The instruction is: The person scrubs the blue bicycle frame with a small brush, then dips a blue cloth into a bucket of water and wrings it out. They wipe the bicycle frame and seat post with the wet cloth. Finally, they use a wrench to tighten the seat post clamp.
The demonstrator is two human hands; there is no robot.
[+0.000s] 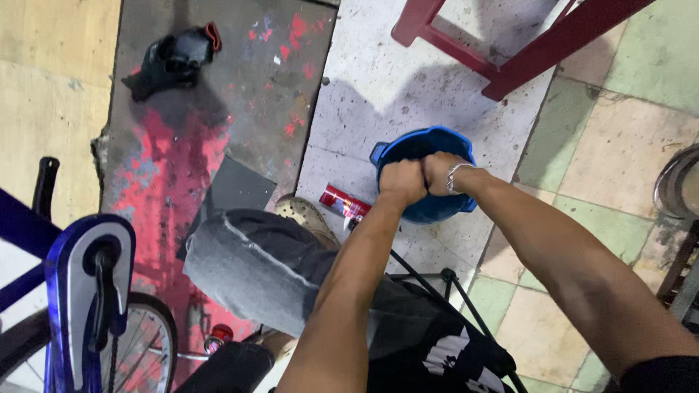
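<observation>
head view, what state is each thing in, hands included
left hand: clenched in a fist, pressed against the right hand, above the bucket
right hand: clenched in a fist, silver bracelet at the wrist
round blue plastic bucket: upright on the floor, inside hidden by the hands
red spray can: lying on its side beside the bucket
blue bicycle: standing, wheel on the floor
black glove: lying crumpled on the paint-stained floor

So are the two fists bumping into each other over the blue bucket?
Touching. The head view shows the left hand and right hand clenched and pressed knuckle to knuckle with no gap, above the blue bucket. Whether they touch the bucket cannot be told.
</observation>
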